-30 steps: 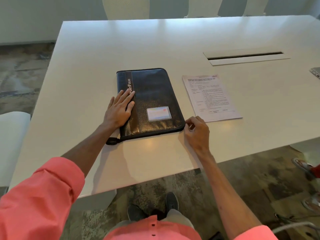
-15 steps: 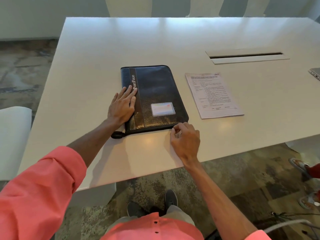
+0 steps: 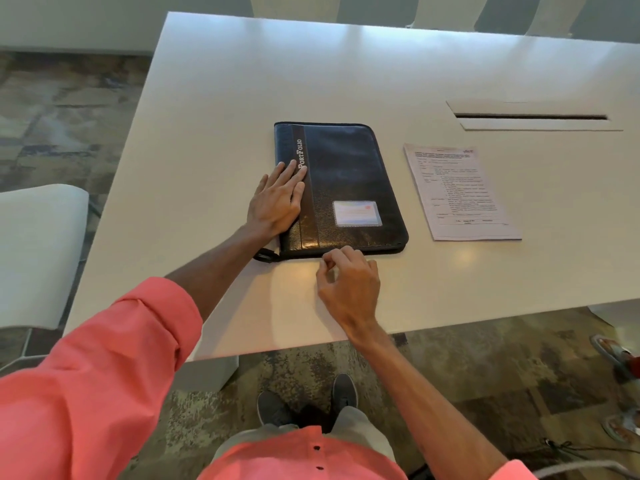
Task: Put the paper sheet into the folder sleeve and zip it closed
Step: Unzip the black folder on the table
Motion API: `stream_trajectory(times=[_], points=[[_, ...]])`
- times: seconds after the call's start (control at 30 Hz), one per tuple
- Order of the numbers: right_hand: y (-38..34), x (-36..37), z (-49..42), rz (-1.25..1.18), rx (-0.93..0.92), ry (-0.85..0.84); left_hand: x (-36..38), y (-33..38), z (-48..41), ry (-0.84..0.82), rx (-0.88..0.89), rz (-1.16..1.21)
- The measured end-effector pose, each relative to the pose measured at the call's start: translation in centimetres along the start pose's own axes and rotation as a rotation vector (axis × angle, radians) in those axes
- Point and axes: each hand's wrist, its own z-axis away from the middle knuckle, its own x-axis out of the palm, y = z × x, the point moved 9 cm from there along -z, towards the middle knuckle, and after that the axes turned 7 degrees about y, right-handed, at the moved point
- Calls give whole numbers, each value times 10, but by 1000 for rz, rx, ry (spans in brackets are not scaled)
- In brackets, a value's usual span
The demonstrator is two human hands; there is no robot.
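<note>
A black zip folder (image 3: 346, 174) marked "PortFolio" lies closed on the white table (image 3: 311, 64), with a card window near its front. The printed paper sheet (image 3: 457, 192) lies flat just to the folder's right, apart from it. My left hand (image 3: 277, 202) rests flat on the folder's left strip, fingers stretched out. My right hand (image 3: 349, 282) is at the folder's near edge, about the middle. Its thumb and forefinger are pinched together on the zip line; the zipper pull is hidden under the fingers.
A black strap loop (image 3: 265, 255) sticks out at the folder's near left corner. A long cable slot (image 3: 530, 116) is set in the table behind the paper. A white chair (image 3: 38, 251) stands at the left. Another person's feet (image 3: 616, 358) are on the floor at the right.
My right hand has slid left along the folder's near edge, from the right corner to about the middle, fingers pinched. My left hand stays flat on the folder.
</note>
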Motion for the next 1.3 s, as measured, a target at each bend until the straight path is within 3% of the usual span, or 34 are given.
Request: stream_trajectory(times=[0.43, 0.6, 0.9, 1.03, 1.17, 1.23, 1.3], points=[[-76, 31, 20, -41, -118, -54, -2, 1, -1, -2, 19, -15], [-74, 31, 18, -34, -92, -57, 1, -1, -2, 6, 22, 4], [-70, 31, 8, 43, -237, -79, 1, -2, -5, 24, 34, 37], [-37, 12, -26, -19, -150, -23, -11, -2, -8, 104, 34, 64], [34, -23, -93, -36, 69, 177, -10, -15, -11, 116, -72, 97], [74, -28, -122, 16, 176, 171, -3, -18, -10, 82, -117, 93], [106, -19, -141, 117, 250, 60, 3, -16, -8, 58, -133, 82]])
